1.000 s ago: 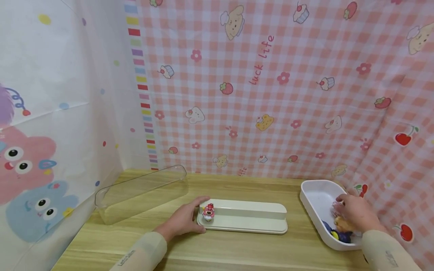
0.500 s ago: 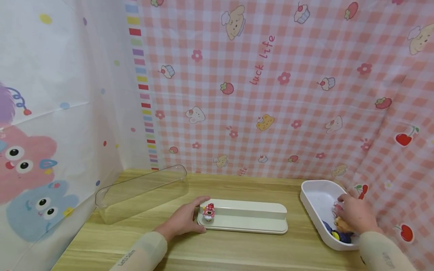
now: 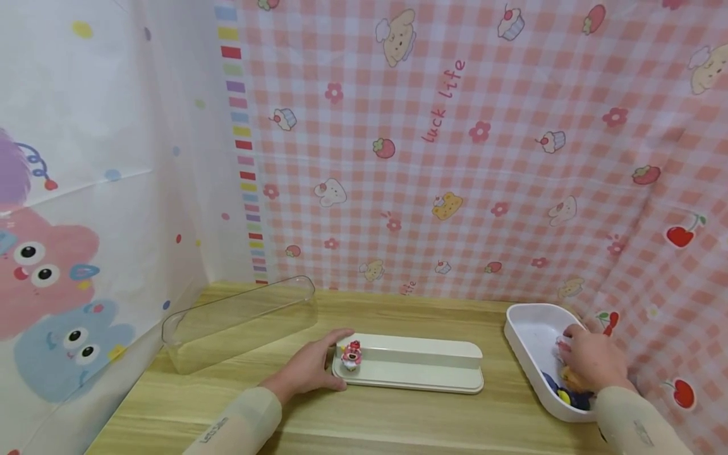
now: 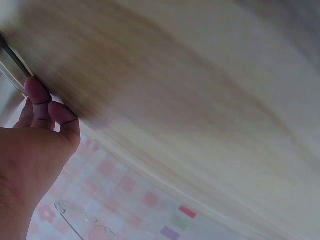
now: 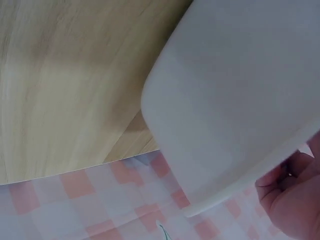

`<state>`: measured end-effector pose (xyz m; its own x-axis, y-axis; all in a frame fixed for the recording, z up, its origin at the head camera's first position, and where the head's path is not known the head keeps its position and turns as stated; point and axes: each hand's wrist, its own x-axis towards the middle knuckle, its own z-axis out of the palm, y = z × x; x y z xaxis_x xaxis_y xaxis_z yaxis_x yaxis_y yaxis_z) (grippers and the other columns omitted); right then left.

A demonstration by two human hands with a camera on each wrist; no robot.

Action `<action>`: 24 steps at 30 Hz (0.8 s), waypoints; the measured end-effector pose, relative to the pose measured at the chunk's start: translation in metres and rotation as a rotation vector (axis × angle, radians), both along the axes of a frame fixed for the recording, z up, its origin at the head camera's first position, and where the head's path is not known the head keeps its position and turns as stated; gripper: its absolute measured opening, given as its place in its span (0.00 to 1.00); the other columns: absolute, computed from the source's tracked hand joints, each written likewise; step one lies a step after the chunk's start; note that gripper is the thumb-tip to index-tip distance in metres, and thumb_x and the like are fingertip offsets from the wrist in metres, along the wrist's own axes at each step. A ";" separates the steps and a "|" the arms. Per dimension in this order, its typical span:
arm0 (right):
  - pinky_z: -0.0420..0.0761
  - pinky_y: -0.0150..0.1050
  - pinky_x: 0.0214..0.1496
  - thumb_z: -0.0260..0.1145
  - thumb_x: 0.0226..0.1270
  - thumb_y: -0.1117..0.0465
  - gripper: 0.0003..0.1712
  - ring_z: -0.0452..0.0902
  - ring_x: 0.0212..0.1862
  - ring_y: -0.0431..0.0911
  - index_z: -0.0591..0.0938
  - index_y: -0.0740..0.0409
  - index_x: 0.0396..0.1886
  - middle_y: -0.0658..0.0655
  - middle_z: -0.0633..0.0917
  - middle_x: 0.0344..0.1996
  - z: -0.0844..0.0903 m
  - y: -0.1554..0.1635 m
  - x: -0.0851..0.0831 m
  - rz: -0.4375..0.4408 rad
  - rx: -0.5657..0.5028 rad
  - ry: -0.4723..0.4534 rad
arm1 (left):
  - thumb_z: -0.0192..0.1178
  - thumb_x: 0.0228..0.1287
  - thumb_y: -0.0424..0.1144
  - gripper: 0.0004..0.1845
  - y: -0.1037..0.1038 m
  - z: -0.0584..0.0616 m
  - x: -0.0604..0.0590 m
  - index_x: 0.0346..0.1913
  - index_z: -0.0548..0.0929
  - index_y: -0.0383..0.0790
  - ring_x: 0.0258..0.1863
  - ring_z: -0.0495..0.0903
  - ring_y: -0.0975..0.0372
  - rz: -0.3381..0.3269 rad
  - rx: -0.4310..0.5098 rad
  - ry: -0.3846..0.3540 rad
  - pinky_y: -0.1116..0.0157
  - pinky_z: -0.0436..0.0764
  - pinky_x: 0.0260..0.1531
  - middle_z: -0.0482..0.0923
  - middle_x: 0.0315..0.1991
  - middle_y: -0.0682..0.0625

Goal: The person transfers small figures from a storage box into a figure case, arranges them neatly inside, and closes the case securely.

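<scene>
My left hand (image 3: 309, 368) grips the left end of a pale cream stepped display base (image 3: 421, 377), thumb at the front and fingers behind. In the left wrist view, that hand's fingers (image 4: 39, 92) bend against the base's edge. A small pink figurine with a red top (image 3: 351, 356) stands upright on the base's lower step, at the left. My right hand (image 3: 597, 357) reaches into a white plastic bin (image 3: 526, 338) and pinches a pink figurine (image 3: 562, 346), mostly covered by the fingers. The right wrist view shows its curled fingers (image 5: 295, 195) beyond the bin's wall.
Other figurines lie in the bin: a dark blue one with yellow (image 3: 573, 398) and an orange-brown one (image 3: 571, 379). A clear plastic cover (image 3: 244, 328) sits at the back left of the wooden table (image 3: 398, 423). Patterned cloths (image 3: 364, 189) hang behind and at both sides.
My right hand and forearm have shifted slightly left within the bin, and the pink figurine under the fingers has shifted a little with them. The left hand and the display base stay put.
</scene>
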<state>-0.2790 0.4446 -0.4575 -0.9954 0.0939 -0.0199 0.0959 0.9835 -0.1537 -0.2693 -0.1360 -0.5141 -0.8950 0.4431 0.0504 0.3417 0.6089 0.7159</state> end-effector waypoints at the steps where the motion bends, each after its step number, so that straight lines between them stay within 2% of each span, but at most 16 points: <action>1: 0.83 0.57 0.34 0.75 0.70 0.51 0.28 0.80 0.34 0.59 0.81 0.67 0.60 0.72 0.85 0.41 0.002 0.000 0.001 0.010 -0.007 0.021 | 0.87 0.48 0.40 0.58 0.000 0.000 0.000 0.83 0.65 0.51 0.75 0.73 0.38 -0.001 0.001 -0.001 0.34 0.72 0.74 0.74 0.76 0.36; 7: 0.82 0.55 0.36 0.75 0.70 0.47 0.31 0.83 0.38 0.62 0.79 0.68 0.57 0.72 0.87 0.41 0.024 -0.006 0.001 0.045 -0.139 0.169 | 0.87 0.49 0.40 0.58 0.000 0.001 -0.001 0.82 0.65 0.51 0.75 0.72 0.37 -0.001 -0.001 0.003 0.33 0.70 0.74 0.74 0.76 0.36; 9: 0.83 0.56 0.39 0.75 0.69 0.45 0.32 0.84 0.43 0.65 0.80 0.68 0.57 0.74 0.88 0.45 0.031 -0.011 0.000 0.058 -0.199 0.199 | 0.87 0.48 0.40 0.58 0.000 0.000 -0.001 0.82 0.65 0.51 0.75 0.72 0.37 -0.002 -0.002 0.011 0.33 0.70 0.74 0.74 0.76 0.36; 12: 0.86 0.57 0.44 0.75 0.70 0.42 0.36 0.85 0.50 0.68 0.80 0.68 0.60 0.77 0.87 0.50 0.039 -0.021 0.001 0.085 -0.275 0.200 | 0.87 0.48 0.40 0.58 -0.001 -0.001 -0.001 0.82 0.65 0.51 0.75 0.73 0.37 -0.003 0.006 0.011 0.33 0.71 0.74 0.75 0.75 0.36; 15: 0.88 0.54 0.45 0.74 0.70 0.40 0.36 0.86 0.52 0.67 0.81 0.66 0.60 0.76 0.88 0.52 0.047 -0.035 0.003 0.115 -0.325 0.207 | 0.87 0.48 0.40 0.58 -0.001 -0.001 -0.002 0.82 0.65 0.52 0.75 0.73 0.38 -0.002 0.010 0.008 0.33 0.71 0.74 0.75 0.75 0.36; 18: 0.89 0.53 0.44 0.76 0.70 0.42 0.32 0.88 0.52 0.66 0.84 0.64 0.58 0.74 0.89 0.51 0.054 -0.053 0.006 0.156 -0.351 0.242 | 0.88 0.47 0.41 0.59 -0.001 -0.002 -0.002 0.82 0.65 0.52 0.74 0.73 0.38 -0.001 0.007 0.008 0.34 0.71 0.74 0.75 0.75 0.37; 24: 0.88 0.59 0.49 0.78 0.67 0.43 0.27 0.87 0.54 0.65 0.86 0.58 0.55 0.69 0.91 0.51 0.062 -0.089 0.012 0.218 -0.340 0.287 | 0.88 0.47 0.41 0.59 0.001 -0.002 -0.002 0.82 0.65 0.53 0.74 0.74 0.38 -0.004 0.004 0.003 0.34 0.72 0.73 0.75 0.75 0.36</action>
